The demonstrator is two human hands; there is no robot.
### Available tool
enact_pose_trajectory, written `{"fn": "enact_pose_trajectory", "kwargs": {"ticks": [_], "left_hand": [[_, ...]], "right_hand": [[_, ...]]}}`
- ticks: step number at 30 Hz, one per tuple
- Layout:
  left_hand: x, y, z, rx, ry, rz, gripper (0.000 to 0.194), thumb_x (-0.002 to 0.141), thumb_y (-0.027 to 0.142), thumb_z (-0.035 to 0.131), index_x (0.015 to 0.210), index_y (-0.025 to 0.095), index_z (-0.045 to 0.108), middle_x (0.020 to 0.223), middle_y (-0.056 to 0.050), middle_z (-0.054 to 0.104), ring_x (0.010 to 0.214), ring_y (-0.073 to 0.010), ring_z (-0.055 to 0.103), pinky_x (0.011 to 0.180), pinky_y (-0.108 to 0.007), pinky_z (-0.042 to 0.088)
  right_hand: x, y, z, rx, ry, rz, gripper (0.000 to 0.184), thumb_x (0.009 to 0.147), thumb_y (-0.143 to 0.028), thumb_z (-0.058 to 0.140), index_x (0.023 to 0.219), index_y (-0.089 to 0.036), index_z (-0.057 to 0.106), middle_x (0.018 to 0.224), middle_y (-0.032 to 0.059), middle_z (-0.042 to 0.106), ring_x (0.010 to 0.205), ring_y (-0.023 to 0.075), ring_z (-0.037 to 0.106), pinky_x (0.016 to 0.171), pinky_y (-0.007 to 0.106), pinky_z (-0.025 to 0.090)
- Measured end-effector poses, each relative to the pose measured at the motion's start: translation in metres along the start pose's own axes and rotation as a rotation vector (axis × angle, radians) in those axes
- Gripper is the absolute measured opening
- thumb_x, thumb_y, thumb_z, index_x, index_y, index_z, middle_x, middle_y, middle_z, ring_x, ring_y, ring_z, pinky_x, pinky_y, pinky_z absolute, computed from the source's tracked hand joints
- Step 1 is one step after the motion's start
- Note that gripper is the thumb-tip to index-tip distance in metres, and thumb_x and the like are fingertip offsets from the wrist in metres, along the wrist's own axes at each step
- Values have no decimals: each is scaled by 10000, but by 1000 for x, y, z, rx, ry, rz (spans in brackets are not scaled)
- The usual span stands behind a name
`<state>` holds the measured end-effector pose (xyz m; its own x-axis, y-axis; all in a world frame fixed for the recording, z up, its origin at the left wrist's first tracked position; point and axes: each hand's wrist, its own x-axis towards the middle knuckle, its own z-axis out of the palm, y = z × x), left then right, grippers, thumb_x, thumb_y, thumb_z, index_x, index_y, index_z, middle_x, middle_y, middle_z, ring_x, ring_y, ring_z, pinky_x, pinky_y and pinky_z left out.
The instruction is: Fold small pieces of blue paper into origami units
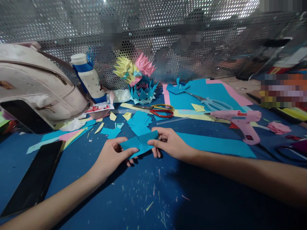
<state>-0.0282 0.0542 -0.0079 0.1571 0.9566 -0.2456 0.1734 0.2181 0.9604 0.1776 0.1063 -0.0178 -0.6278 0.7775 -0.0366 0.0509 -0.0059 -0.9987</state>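
Note:
A small blue sheet of paper (139, 143), creased near its middle, is held above the table between my two hands. My left hand (115, 150) pinches its left end, thumb on top and fingers beneath. At the right end my right hand (168, 140) grips it the same way. Just beyond the paper lies a pile of cut blue paper pieces (140, 121). A long blue paper strip (213, 143) extends to the right, partly behind my right forearm.
Scissors with red and yellow handles (163, 110) and a pink glue gun (240, 119) lie beyond my hands. Folded-paper flowers (142, 91) stand at the back. Blue-handled scissors (216, 103) rest on blue sheets. On the left are a dark phone (33, 175), a backpack (40, 83) and a bottle (90, 80).

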Motion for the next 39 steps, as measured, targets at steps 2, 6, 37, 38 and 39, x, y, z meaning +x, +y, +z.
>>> {"fn": "enact_pose_trajectory", "kwargs": {"ticks": [2, 6, 37, 38, 39], "left_hand": [[0, -1, 1, -5, 21, 2, 207, 748, 319, 715, 729, 135, 622, 588, -24, 678, 446, -108, 598, 463, -202, 513], [1, -2, 2, -4, 49, 0, 220, 730, 320, 727, 717, 137, 606, 580, -22, 679, 433, -104, 589, 452, -197, 512], [3, 0, -1, -12, -89, 15, 330, 817, 379, 631, 632, 106, 643, 522, -43, 655, 407, -104, 593, 416, -184, 502], [3, -2, -2, -17, -87, 14, 330, 816, 387, 629, 635, 112, 637, 525, -37, 654, 405, -102, 590, 410, -180, 496], [3, -3, -2, -17, -84, 13, 336, 816, 396, 627, 630, 116, 633, 520, -32, 649, 401, -99, 587, 404, -177, 490]], "right_hand": [[0, 0, 1, 20, -16, 9, 233, 821, -339, 655, 821, -164, 502, 522, -13, 634, 416, 102, 584, 421, 213, 461], [0, 1, 1, 27, -13, 10, 233, 816, -329, 660, 817, -163, 496, 516, -13, 641, 406, 106, 592, 417, 210, 470], [-1, -3, 0, 6, -48, -6, 228, 844, -360, 615, 814, -156, 517, 582, 1, 656, 479, 111, 606, 512, 247, 515], [-2, -3, 0, -21, -55, -2, 242, 850, -374, 603, 796, -151, 527, 567, -3, 641, 468, 103, 589, 497, 236, 496], [-3, -3, -1, -60, -64, 6, 266, 855, -389, 593, 764, -145, 542, 538, -10, 615, 448, 94, 563, 475, 221, 467]]}}
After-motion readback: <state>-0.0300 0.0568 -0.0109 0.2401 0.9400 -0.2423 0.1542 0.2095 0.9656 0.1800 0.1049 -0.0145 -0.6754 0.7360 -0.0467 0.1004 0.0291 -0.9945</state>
